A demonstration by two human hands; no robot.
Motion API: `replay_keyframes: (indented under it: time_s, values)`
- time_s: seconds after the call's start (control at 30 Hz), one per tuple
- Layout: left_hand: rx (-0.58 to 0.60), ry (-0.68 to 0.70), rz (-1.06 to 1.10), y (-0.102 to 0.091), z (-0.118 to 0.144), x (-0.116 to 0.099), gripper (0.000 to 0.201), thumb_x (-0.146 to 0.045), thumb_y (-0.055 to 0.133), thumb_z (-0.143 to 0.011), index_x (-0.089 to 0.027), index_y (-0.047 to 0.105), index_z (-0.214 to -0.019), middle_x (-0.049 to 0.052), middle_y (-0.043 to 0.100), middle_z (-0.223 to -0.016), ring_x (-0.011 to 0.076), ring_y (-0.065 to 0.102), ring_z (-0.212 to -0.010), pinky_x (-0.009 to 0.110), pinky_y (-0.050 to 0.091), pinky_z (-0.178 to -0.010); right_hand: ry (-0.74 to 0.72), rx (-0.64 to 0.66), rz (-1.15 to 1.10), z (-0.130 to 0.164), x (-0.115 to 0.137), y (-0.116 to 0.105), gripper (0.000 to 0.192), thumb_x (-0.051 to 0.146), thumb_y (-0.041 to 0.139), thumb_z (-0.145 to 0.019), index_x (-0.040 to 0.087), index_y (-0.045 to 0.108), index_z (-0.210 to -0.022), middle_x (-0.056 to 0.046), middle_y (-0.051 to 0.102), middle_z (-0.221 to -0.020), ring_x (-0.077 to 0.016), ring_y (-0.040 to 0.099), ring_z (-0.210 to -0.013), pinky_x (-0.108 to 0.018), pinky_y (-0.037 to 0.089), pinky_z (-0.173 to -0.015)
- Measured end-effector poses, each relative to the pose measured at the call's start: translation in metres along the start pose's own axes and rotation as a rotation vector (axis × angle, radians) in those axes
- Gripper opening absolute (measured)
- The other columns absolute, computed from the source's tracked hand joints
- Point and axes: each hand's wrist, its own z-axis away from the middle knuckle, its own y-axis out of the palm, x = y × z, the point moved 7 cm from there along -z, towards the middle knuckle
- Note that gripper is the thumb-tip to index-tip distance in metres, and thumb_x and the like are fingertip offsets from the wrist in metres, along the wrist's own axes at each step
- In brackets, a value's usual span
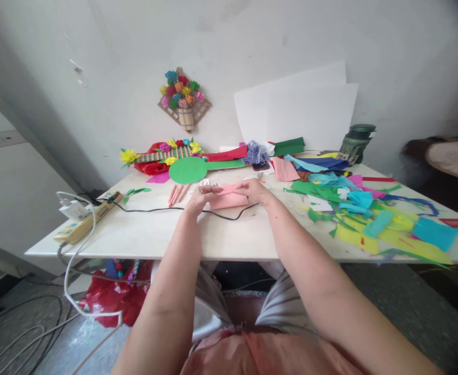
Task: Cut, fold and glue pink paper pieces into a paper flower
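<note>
A piece of pink paper (229,201) lies on the white table in front of me, its far edge folded or rolled over. My left hand (203,198) pinches that far edge at its left end. At the right end my right hand (253,191) grips the same edge between thumb and fingers. Just left of my left hand lie several thin pink paper rolls (179,195). A black cable (229,217) runs across the table by the paper's near edge.
Coloured paper scraps (369,213) cover the table's right side, with a dark green bottle (357,143) behind. A green paper guitar-like shape (189,170) lies at the back, near a flower-decked woven piece (166,153). A power strip (86,221) sits at the left edge.
</note>
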Motion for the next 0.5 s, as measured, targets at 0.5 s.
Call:
replay_keyframes:
  time_s: [0.5]
  values:
    - [0.038, 0.050, -0.216, 0.016, 0.005, -0.013, 0.029, -0.041, 0.075, -0.061, -0.016, 0.075, -0.076, 0.002, 0.062, -0.059, 0.0118, 0.049, -0.056, 0.024, 0.031, -0.050, -0.003, 0.027, -0.002, 0.000, 0.001, 0.005, 0.031, 0.042, 0.073, -0.058, 0.013, 0.073, -0.070, -0.002, 0.064, -0.060, -0.0138, 0.054, -0.060, -0.026, 0.041, -0.059]
